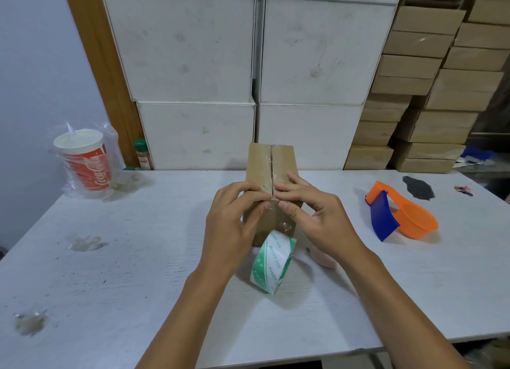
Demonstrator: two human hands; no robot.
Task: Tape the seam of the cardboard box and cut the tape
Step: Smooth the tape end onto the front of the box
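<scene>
A small brown cardboard box stands in the middle of the white table, its top seam running away from me with clear tape glinting along it. My left hand and my right hand press on the near top edge of the box, fingertips meeting at the seam where the tape bends over the edge. A roll of clear tape with green print hangs against the box's near face, joined to it by the tape strip. An orange and blue tape cutter lies on the table to the right, apart from both hands.
The white table carries a bagged red cup at the back left and a small spice bottle. White boxes and stacked brown cartons line the back. A dark patch marks the table at the right.
</scene>
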